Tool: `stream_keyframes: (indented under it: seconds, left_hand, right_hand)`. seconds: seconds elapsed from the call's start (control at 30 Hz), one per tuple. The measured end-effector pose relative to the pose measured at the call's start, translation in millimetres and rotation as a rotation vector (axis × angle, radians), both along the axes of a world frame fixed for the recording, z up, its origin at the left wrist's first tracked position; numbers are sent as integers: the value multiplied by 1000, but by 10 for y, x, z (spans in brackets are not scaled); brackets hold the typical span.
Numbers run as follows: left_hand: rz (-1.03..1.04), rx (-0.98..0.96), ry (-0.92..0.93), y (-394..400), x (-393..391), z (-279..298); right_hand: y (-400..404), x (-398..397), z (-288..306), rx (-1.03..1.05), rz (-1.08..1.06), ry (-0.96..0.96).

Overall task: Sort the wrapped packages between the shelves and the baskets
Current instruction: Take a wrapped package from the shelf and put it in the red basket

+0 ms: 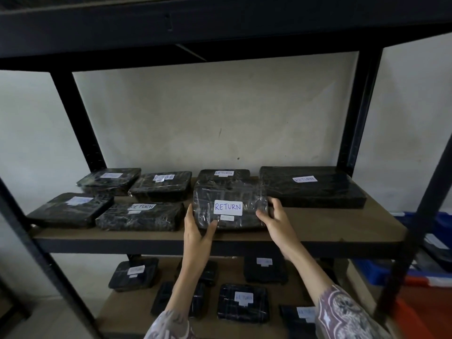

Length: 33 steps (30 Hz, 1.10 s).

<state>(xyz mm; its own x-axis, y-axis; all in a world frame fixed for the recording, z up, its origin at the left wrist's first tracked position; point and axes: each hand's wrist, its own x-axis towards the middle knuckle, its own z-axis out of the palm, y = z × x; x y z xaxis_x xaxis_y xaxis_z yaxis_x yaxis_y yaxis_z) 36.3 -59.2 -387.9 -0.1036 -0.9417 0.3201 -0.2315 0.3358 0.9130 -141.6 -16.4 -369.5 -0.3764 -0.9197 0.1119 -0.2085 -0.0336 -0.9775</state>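
At near shelf edge, middle shelf point(318, 223): left hand point(198, 231) and right hand point(276, 221) fingers clasp RETURN package point(228, 206) at near corners. Film wrap likely slick, pack stiff, light; grip opposite edges. Farther back, more packages point(310, 184).

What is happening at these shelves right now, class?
A person holds a wrapped package labelled RETURN with both hands, the left hand at its lower left corner and the right hand at its right edge, at the front of the middle shelf. Six more dark packages lie flat on that shelf, several also marked RETURN, and others lie on the lower shelf. Blue baskets show at the far right.
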Motion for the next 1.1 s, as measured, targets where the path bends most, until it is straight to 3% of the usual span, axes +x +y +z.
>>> stream_keyframes:
  seconds: [0.37,0.53,0.9,1.1]
  left_hand:
    - [-26,-2,67,-9,-29,-33]
    - [-67,-3,113,39,44,-15]
    - [-210,-80,114,841,-51,-289]
    - [-380,25,50,1214,-521,-616]
  right_hand:
    - [-82,-43,-89,40,42,71]
    - [-3,-8,-24,-50,58,76]
    - [1231,-359,-241,-194,-213,-121]
    - [2149,-862,-588,-133,-482,-211]
